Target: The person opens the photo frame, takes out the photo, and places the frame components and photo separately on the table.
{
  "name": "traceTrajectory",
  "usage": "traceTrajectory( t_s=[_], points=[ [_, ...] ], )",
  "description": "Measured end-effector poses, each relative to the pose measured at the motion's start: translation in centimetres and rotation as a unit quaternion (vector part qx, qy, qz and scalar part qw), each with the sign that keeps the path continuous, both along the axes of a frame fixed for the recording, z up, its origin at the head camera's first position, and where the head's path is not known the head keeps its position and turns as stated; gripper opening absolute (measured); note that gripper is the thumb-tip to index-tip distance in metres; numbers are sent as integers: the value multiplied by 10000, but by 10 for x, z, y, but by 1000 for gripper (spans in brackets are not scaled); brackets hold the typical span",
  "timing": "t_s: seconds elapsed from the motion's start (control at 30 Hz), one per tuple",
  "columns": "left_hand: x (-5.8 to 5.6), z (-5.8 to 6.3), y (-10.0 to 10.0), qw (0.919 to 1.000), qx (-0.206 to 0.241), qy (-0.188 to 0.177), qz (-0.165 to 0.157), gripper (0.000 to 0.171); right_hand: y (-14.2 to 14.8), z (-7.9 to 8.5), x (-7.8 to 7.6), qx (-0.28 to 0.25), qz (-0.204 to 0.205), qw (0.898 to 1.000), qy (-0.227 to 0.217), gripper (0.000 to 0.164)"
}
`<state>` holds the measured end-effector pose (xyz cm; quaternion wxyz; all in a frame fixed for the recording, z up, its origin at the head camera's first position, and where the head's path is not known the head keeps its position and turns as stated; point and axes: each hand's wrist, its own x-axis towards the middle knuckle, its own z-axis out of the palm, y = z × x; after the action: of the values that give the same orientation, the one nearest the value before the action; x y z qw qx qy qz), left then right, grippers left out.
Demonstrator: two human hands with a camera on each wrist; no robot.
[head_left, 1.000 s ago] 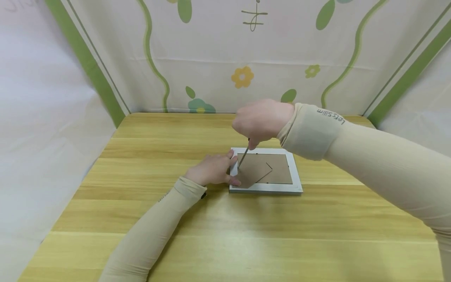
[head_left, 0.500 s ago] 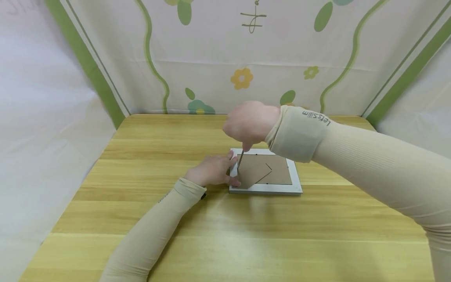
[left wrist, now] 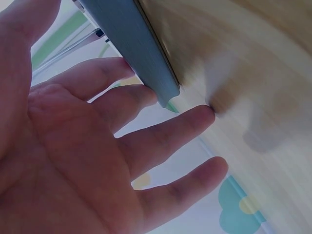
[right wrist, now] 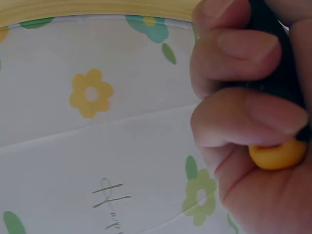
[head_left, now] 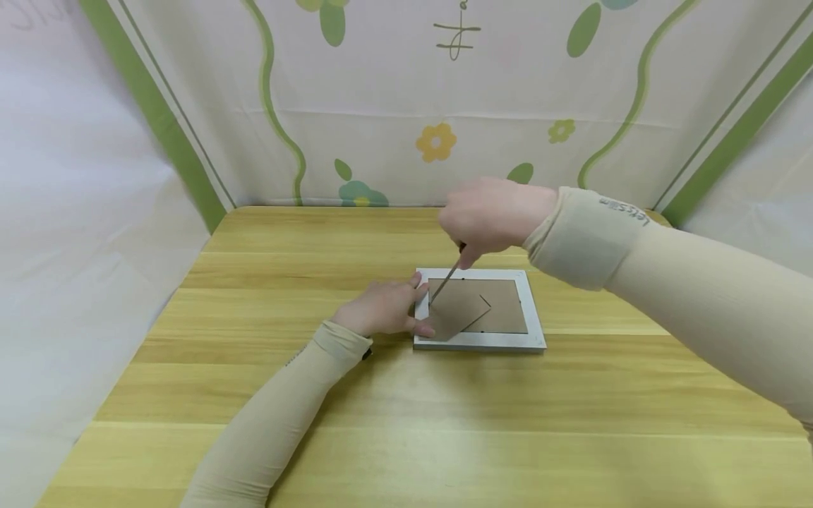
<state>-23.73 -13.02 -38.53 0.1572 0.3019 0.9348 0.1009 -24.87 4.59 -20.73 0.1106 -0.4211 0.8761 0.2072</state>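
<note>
A white picture frame [head_left: 535, 310] lies back up on the wooden table, with a brown backing board [head_left: 502, 317] inside it and small dark tabs along the board's edges. My left hand [head_left: 381, 307] rests on the frame's left end, fingers spread and fairly straight. In the left wrist view, fingertips touch the frame's grey side [left wrist: 141, 48]. Above the frame, my right hand [head_left: 492, 215] grips a screwdriver [head_left: 447, 280], its slanted metal shaft reaching down to the board's left edge. Its black handle with a yellow end [right wrist: 278, 155] shows between curled fingers in the right wrist view.
The wooden table [head_left: 286, 268] extends around the frame on all sides. Behind it hangs a white cloth [head_left: 381, 85] printed with flowers and leaves. Plain white sheets stand to the left and right. A thin bent line, perhaps a stand's outline, marks the backing board.
My right hand shifted left, then swung back right and slightly up, tilting the screwdriver more to the right. Its tip stays at the board's left edge. The left hand and frame hold still.
</note>
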Motion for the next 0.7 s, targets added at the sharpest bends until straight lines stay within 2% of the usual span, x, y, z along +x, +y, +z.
traceTrajectory(
  t_s=[0.1,0.27,0.7],
  points=[
    [0,0,0,10000,-15,28,16,98,15,-4,-2,-263,-51,9995,-191,25],
    [-1,0,-1,9999,-91,119,-3,98,31,-10,-5,-555,-139,9976,-402,32],
    [-1,0,-4,9999,-30,137,12,97,39,-13,-4,-791,-151,9961,-360,27]
  ],
)
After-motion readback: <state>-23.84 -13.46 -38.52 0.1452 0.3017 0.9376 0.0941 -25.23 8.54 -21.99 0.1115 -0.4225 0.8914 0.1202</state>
